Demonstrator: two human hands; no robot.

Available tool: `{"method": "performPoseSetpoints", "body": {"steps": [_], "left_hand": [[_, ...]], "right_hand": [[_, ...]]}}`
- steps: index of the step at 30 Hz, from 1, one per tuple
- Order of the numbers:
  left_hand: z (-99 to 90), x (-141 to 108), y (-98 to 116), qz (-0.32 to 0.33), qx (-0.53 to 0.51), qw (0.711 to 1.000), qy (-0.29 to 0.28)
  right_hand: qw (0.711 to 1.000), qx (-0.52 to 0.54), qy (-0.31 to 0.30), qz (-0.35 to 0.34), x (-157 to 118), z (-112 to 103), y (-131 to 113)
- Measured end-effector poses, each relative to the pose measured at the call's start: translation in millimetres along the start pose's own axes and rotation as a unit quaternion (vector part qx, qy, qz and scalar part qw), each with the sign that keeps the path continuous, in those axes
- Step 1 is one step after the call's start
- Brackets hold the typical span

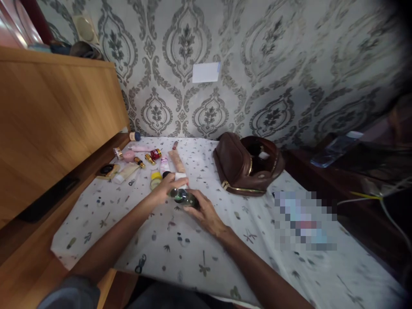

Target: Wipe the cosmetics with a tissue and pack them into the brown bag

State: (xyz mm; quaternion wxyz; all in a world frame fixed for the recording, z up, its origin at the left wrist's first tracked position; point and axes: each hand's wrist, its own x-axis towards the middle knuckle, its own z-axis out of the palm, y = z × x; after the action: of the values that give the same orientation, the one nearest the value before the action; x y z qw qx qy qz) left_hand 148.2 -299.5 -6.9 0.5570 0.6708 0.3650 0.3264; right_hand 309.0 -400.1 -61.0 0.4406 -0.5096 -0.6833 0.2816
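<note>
My right hand (206, 212) is closed around a small dark green, shiny bottle (183, 196), held tilted above the cloth. My left hand (165, 189) is close against the bottle's left end, its fingers closed about a small white piece (180, 177) whose kind I cannot make out. Just beyond the left hand are a yellow-lidded jar (156, 177), a pink-and-white tube (164, 164) and a beige tube (176, 160). A dark cap (166, 174) shows partly behind the left fingers.
Several cosmetics, among them a red jar (156, 154) and a cream tube (126, 173), lie at the left. An open brown bag (236, 165) stands at the back right. A wooden cabinet (64, 124) borders the patterned cloth (199, 253). A blurred-out item (304, 221) lies right.
</note>
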Motion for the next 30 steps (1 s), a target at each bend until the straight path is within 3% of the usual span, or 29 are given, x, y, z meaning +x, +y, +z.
{"method": "performPoseSetpoints", "body": {"steps": [4,9,12,15,20,24,27,30], "left_hand": [[22.8,-2,-4,-0.015,-0.174,0.984,0.023],[32.3,-3,-8,0.031,-0.245,0.969,0.019],[31.8,-7,-9,0.084,-0.178,0.98,-0.009],[29.1,-12,-11,0.109,-0.072,0.99,-0.058],[24.0,-17,-17,0.105,-0.055,0.989,-0.09],[22.3,-20,-17,0.118,-0.025,0.99,-0.068],[26.1,-25,-11,0.146,0.05,0.984,-0.09],[32.5,-30,-10,0.195,0.142,0.966,-0.096]], "right_hand": [[0.999,0.032,-0.019,0.008,-1,6,-5],[0.997,0.047,0.017,0.064,-2,8,-5],[0.995,0.055,0.019,0.081,-3,9,-4],[0.996,-0.007,0.018,0.084,-2,7,-2],[0.995,-0.079,0.024,0.06,5,-9,-1],[0.994,0.011,0.105,0.032,6,-22,-4],[0.982,0.095,0.163,0.009,5,-24,-7],[0.976,0.115,0.187,-0.005,5,-24,-8]]}}
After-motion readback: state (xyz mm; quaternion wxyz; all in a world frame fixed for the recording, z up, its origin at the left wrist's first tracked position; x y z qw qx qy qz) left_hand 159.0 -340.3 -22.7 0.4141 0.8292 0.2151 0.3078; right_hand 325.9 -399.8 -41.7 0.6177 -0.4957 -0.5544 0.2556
